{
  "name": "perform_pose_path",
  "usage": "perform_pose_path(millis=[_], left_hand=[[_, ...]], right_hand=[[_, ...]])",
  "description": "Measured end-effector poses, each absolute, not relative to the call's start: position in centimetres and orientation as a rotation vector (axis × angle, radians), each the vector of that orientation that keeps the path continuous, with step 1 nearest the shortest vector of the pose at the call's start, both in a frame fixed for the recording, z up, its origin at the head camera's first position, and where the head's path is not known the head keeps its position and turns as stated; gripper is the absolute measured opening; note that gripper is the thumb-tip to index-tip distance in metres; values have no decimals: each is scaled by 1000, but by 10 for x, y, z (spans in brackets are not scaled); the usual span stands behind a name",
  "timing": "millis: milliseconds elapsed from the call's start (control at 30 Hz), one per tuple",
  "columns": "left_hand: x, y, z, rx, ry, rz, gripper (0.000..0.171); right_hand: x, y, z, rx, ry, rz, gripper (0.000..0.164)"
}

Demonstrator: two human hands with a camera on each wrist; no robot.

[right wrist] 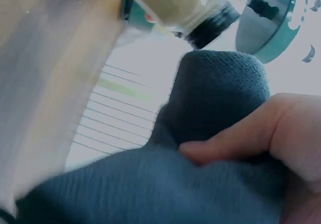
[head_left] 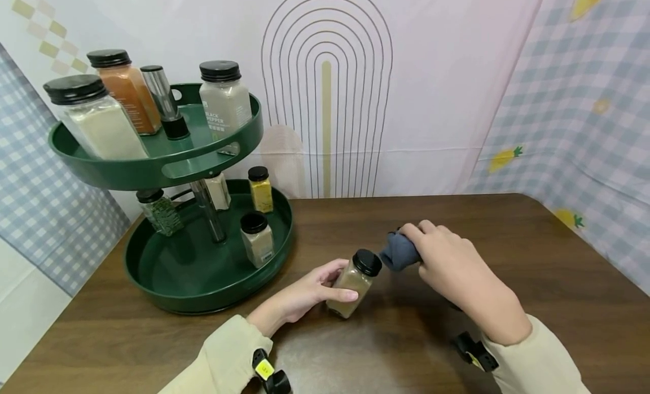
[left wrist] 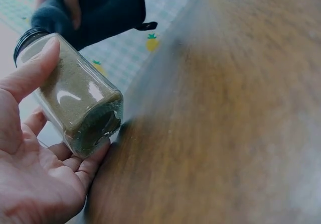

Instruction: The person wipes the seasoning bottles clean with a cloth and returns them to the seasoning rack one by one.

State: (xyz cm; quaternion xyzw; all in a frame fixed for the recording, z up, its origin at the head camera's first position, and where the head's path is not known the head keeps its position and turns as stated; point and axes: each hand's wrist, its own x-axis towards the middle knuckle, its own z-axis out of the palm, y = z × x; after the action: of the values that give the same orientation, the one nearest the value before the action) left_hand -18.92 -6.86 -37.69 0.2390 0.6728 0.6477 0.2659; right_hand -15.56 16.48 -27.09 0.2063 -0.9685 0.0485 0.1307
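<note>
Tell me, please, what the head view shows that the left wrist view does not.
Only the head view shows the green two-tier stand with jars and the arched line pattern. Only the left wrist view shows the underside of the held jar and a small tab on the dark cloth. Both show the left hand holding that jar, the right hand gripping the cloth, the table and checked fabric.

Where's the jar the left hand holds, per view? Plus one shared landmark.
Head: jar just right of centre, lower half, in the left hand.
Left wrist: jar upper left, black lid toward the left edge.
Right wrist: jar at top, cut off by the frame edge, lid pointing down-right.
Shared landmark: blue-grey cloth in the right hand, near the lid in all three.
</note>
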Motion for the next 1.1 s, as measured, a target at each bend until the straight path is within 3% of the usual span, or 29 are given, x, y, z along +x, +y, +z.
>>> perform_pose_path(millis=[167,333,500,1100], left_hand=[[-190,-69,-377,636,1820,1734,50],[-191,-69,-375,605,1797,1738,58],[-191,-70,-375,590,1810,1731,57],[-190,-69,-378,623,1816,1739,48]], right_hand=[[-150,154,-270,761,-2666,383,41],[-150,141,-280,931,-2546,481,53],[-153,140,-287,891,-2593,579,62],[-157,153,-281,568,-2837,234,49]])
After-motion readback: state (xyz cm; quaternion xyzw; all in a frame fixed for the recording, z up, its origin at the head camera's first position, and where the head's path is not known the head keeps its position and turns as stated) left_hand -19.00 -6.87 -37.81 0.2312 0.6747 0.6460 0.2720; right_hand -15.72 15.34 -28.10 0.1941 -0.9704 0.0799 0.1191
